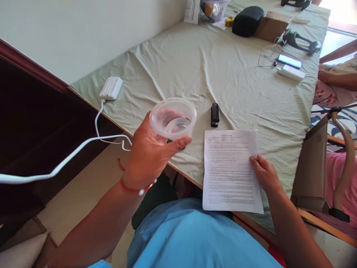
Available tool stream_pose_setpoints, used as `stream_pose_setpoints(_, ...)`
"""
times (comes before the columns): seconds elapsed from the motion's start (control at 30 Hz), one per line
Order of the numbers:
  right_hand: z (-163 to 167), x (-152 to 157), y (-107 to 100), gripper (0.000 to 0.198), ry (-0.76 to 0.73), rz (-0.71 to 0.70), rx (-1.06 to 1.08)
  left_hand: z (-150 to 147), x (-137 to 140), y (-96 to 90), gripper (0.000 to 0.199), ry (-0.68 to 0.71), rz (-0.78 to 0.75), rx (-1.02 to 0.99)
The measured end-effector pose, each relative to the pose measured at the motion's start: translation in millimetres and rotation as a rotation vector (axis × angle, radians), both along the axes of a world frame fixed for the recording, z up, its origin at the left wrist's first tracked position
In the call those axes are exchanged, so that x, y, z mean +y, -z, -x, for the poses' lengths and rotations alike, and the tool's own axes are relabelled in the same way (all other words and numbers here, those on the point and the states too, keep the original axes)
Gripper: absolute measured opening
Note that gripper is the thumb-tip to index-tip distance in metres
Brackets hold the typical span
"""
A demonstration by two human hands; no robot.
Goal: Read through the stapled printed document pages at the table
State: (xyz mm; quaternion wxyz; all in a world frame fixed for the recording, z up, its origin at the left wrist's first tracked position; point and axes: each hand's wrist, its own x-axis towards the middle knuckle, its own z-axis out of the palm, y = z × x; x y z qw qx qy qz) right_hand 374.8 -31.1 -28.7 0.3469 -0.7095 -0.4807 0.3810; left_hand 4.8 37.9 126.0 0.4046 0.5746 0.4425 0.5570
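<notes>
My left hand (pixel 150 147) is closed around a clear round plastic tub (pixel 173 117), held above the near edge of the table. The tub has no lid on and looks to have nothing but a clear bottom inside. On the right, my right hand (pixel 264 171) grips the right edge of a printed paper (pixel 231 171), thumb on top and the other fingers partly hidden. Whether it is one sheet or a thin stack, I cannot tell. Just beyond the paper's top edge lies a small black stapler (pixel 215 115), touched by neither hand.
A white power strip (pixel 111 88) with a white cable (pixel 69 156) sits at the left table edge. Phones, a white power bank (pixel 291 73), a cardboard box (pixel 272 26) and a black rounded object (pixel 247 21) lie farther back. A person sits at right near a chair (pixel 315 163).
</notes>
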Motion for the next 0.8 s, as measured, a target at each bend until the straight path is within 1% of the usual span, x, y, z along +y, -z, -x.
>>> stream_pose_setpoints(0.07, 1, 3, -1, 0.036, -0.008, 0.021, 0.011, 7, 25, 34.8, 0.059, -0.13, -0.034, -0.031)
stream_pose_setpoints(0.17, 1, 4, -3, 0.036, -0.001, 0.049, -0.022, 21, 61, 86.0, 0.062, -0.353, -0.058, 0.054)
stream_pose_setpoints(0.23, 1, 4, -4, 0.036, 0.007, 0.051, -0.039, 33, 83, 112.0, 0.063, -0.477, -0.058, 0.133)
stream_pose_setpoints(0.3, 1, 3, -4, 0.038, 0.004, 0.043, -0.032, 44, 103, 129.5, 0.063, -0.608, -0.039, 0.242)
stream_pose_setpoints(0.4, 2, 3, -4, 0.04, -0.008, 0.045, -0.017, 58, 127, 142.8, 0.064, -0.785, 0.017, 0.299)
stream_pose_setpoints(0.57, 5, 4, -9, 0.039, -0.009, 0.078, -0.067, 76, 154, 152.0, 0.058, -0.965, 0.185, 0.311)
stream_pose_setpoints(0.67, 6, 5, -14, 0.04, -0.018, 0.093, -0.124, 91, 164, 159.9, 0.048, -0.974, 0.204, 0.262)
stream_pose_setpoints(0.73, 6, 5, -15, 0.041, -0.023, 0.093, -0.125, 102, 170, 166.7, 0.039, -0.92, 0.197, 0.216)
stream_pose_setpoints(0.8, 6, 5, -15, 0.041, -0.025, 0.087, -0.112, 112, 175, 173.6, 0.042, -0.882, 0.184, 0.172)
